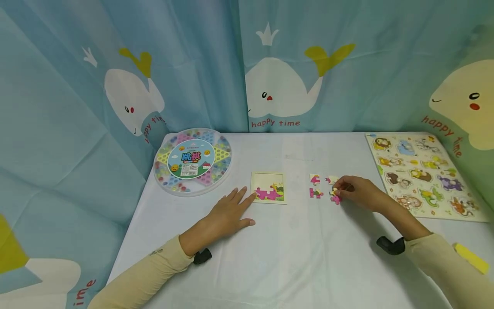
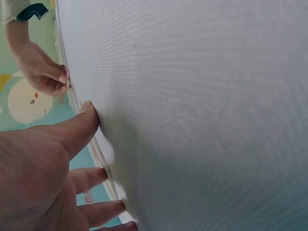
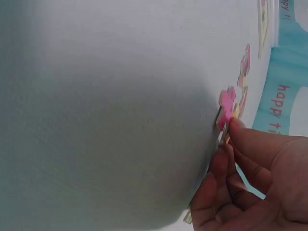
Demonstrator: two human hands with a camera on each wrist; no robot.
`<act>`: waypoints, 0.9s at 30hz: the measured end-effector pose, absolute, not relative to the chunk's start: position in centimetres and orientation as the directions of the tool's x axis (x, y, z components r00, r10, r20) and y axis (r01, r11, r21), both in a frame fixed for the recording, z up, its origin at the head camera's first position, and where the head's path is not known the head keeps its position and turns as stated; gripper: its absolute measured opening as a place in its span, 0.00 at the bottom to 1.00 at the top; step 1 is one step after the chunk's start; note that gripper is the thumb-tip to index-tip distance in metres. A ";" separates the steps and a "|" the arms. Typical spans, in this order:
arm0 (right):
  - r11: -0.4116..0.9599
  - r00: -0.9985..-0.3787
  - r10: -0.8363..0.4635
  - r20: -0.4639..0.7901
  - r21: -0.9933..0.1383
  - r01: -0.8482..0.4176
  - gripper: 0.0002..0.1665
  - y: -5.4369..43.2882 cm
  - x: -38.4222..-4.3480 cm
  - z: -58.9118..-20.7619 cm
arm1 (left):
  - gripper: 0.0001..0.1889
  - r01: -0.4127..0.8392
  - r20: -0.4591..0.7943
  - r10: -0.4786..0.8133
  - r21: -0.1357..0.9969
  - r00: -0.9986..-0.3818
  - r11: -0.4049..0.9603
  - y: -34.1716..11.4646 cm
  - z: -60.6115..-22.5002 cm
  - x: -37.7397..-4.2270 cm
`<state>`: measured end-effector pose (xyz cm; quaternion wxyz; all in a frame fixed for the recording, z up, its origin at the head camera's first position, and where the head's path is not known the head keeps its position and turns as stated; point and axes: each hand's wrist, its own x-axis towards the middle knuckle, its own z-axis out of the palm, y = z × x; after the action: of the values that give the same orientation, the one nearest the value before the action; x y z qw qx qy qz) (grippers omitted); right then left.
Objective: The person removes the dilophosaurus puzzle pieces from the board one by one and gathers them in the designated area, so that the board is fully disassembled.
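A small square puzzle board (image 1: 269,173) lies on the white table, with pink puzzle pieces (image 1: 269,195) fitted along its lower part. My left hand (image 1: 229,214) rests flat beside it, fingers spread, the index fingertip at the board's lower left corner. To the right, my right hand (image 1: 356,193) pinches a puzzle piece (image 3: 226,137) between thumb and fingers, low over the table. Just by those fingertips is a pink puzzle piece (image 3: 226,108). Loose pieces lie left of this hand: an upper piece (image 1: 314,179), a lower piece (image 1: 316,193), and another piece (image 1: 330,180) near the fingers.
At the back left sits a round Chinese checkers box (image 1: 162,165) with colored marbles. A large animal peg puzzle (image 1: 414,169) lies at the right, behind the right forearm. A yellow block (image 1: 471,258) is at the right edge. Whale-print curtains (image 1: 208,64) hang behind the table.
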<state>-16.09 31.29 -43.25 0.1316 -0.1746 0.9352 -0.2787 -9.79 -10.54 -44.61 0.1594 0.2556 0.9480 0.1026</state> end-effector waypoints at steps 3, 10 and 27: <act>0.804 -0.914 -0.384 -0.135 -0.535 -0.258 0.06 31.0 -15.9 -43.4 | 0.42 0.455 -0.250 0.518 0.271 -0.818 0.848 -10.5 -44.6 -9.8; 0.823 -0.931 -0.351 -0.098 -0.506 -0.257 0.08 30.5 -15.7 -43.5 | 0.42 0.449 -0.252 0.518 0.284 -0.817 0.847 -10.5 -44.5 -9.7; 0.799 -0.918 -0.395 -0.034 -0.506 -0.324 0.21 23.3 -15.4 -42.2 | 0.42 0.451 -0.241 0.521 0.289 -0.819 0.844 -10.5 -44.2 -9.7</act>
<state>-15.44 23.34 -42.22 0.0691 -0.1900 0.9460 -0.2535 -9.67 -10.51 -44.24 0.1572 0.2565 0.9473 0.1101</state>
